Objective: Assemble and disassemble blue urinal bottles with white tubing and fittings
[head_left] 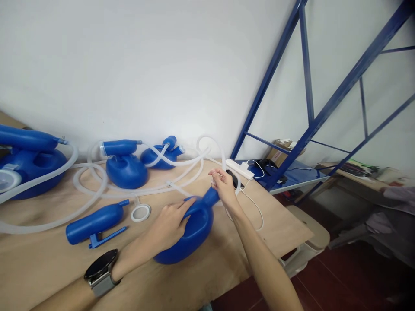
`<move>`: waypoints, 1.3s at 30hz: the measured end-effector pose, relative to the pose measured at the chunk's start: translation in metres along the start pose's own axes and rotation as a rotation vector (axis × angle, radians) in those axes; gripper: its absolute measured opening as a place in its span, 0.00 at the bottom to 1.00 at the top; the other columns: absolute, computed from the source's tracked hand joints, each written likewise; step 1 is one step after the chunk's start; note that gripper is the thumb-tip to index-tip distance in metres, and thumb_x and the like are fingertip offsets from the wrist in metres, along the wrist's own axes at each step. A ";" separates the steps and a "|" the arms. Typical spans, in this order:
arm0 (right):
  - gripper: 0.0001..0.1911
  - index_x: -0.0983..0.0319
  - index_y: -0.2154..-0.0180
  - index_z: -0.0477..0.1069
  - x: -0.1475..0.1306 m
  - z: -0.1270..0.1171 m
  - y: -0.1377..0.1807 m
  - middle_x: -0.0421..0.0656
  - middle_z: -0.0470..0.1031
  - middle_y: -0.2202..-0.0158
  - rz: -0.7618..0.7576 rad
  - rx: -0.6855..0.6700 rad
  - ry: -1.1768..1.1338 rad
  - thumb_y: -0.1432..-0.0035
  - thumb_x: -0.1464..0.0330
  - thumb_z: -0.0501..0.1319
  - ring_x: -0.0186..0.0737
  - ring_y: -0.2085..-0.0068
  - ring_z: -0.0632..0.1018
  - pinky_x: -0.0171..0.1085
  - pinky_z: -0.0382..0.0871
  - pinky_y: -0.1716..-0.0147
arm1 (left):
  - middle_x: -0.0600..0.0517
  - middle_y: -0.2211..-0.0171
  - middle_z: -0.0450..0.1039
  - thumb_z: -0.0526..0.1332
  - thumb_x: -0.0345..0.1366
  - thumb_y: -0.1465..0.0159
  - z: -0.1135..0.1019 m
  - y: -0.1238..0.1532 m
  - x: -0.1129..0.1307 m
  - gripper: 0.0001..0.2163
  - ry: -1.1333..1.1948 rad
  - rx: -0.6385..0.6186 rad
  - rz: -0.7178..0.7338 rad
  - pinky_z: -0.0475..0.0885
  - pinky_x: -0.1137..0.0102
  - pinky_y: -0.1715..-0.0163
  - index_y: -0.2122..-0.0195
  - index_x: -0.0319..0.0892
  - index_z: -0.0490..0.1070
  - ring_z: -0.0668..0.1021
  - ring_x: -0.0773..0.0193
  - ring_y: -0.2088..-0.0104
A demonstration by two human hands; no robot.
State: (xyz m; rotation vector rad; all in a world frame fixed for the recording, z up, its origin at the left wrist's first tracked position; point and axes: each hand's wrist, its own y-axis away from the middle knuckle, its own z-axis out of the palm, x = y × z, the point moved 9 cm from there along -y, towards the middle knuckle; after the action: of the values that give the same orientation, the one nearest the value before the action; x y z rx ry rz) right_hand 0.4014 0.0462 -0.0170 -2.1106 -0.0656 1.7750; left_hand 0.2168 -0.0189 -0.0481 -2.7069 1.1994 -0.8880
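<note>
A blue plastic jug lies tilted on the wooden table, its neck pointing to the upper right. My left hand is closed around the jug's handle, with a watch on that wrist. At the mouth of the neck is my right hand, its thumb and fingers pinched together. Whatever small thing they hold is hidden. Left of the jug lie a blue bottle-shaped part with a narrow spout, a thin blue lever-like clip and a white ring-shaped cap.
More blue jugs with coiled clear hoses stand along the wall. A white power strip, a dark phone and cables lie at the right. Beyond the table's right edge are a blue metal rack and a stool.
</note>
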 end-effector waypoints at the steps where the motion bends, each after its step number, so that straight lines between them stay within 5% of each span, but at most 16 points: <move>1: 0.32 0.61 0.64 0.68 -0.002 -0.001 -0.001 0.28 0.49 0.83 0.006 -0.013 -0.004 0.43 0.37 0.61 0.27 0.83 0.55 0.30 0.51 0.81 | 0.43 0.35 0.72 0.53 0.29 0.28 0.000 0.000 -0.001 0.26 -0.010 0.001 -0.007 0.75 0.48 0.40 0.28 0.44 0.62 0.79 0.45 0.40; 4: 0.33 0.63 0.58 0.73 -0.018 -0.007 0.003 0.34 0.63 0.80 -0.075 -0.094 0.088 0.36 0.39 0.55 0.34 0.77 0.71 0.34 0.68 0.73 | 0.43 0.35 0.72 0.52 0.28 0.28 0.000 0.001 -0.001 0.26 -0.027 0.022 -0.014 0.74 0.49 0.39 0.29 0.45 0.61 0.78 0.47 0.39; 6: 0.31 0.62 0.49 0.75 -0.036 -0.009 0.015 0.45 0.78 0.64 -0.266 -0.172 0.312 0.33 0.42 0.56 0.43 0.58 0.81 0.43 0.76 0.53 | 0.43 0.34 0.72 0.52 0.28 0.28 0.000 0.001 -0.002 0.26 -0.032 0.033 -0.019 0.75 0.51 0.40 0.29 0.46 0.61 0.78 0.47 0.39; 8: 0.29 0.59 0.42 0.73 -0.045 -0.012 0.035 0.51 0.78 0.46 -0.485 -0.178 0.598 0.34 0.47 0.61 0.50 0.39 0.75 0.54 0.68 0.36 | 0.43 0.34 0.70 0.51 0.29 0.27 0.001 0.002 -0.002 0.26 -0.032 0.030 -0.024 0.75 0.50 0.41 0.28 0.45 0.61 0.78 0.46 0.39; 10: 0.29 0.59 0.39 0.71 -0.039 -0.024 0.051 0.54 0.73 0.40 -0.574 -0.052 0.787 0.36 0.50 0.66 0.54 0.34 0.70 0.58 0.63 0.31 | 0.43 0.33 0.70 0.51 0.29 0.27 0.002 0.003 -0.002 0.25 -0.035 0.023 -0.028 0.76 0.49 0.42 0.28 0.45 0.60 0.78 0.45 0.39; 14: 0.28 0.61 0.38 0.70 -0.007 -0.045 0.063 0.56 0.70 0.41 -0.422 0.125 0.812 0.31 0.52 0.60 0.50 0.39 0.75 0.52 0.72 0.38 | 0.44 0.33 0.70 0.51 0.29 0.27 0.002 0.003 -0.002 0.25 -0.047 0.033 -0.025 0.76 0.50 0.42 0.28 0.45 0.61 0.78 0.45 0.39; 19: 0.26 0.60 0.40 0.74 0.018 -0.025 0.043 0.49 0.80 0.46 -0.182 -0.129 0.589 0.32 0.53 0.59 0.45 0.50 0.81 0.41 0.76 0.49 | 0.44 0.35 0.72 0.52 0.31 0.26 0.004 0.003 -0.004 0.25 -0.053 0.023 -0.028 0.75 0.50 0.42 0.28 0.46 0.61 0.78 0.45 0.39; 23: 0.20 0.62 0.55 0.80 0.015 -0.019 0.028 0.46 0.83 0.58 -0.171 -0.095 0.518 0.36 0.55 0.60 0.45 0.57 0.81 0.39 0.72 0.52 | 0.44 0.34 0.71 0.53 0.30 0.27 0.008 0.005 -0.011 0.26 -0.054 0.016 -0.072 0.74 0.51 0.39 0.27 0.46 0.61 0.76 0.46 0.37; 39: 0.23 0.62 0.62 0.81 0.030 -0.020 0.005 0.44 0.81 0.63 -0.065 -0.111 0.320 0.41 0.48 0.64 0.43 0.61 0.77 0.36 0.68 0.59 | 0.45 0.34 0.71 0.52 0.32 0.25 0.003 0.006 -0.010 0.24 -0.011 0.018 -0.157 0.73 0.52 0.39 0.28 0.46 0.62 0.77 0.47 0.38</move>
State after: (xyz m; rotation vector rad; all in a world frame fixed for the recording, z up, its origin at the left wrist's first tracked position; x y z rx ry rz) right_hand 0.4254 0.0449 -0.0439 -2.4162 -0.1472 1.4074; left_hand 0.2090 -0.0163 -0.0573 -2.8188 0.9830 -0.8939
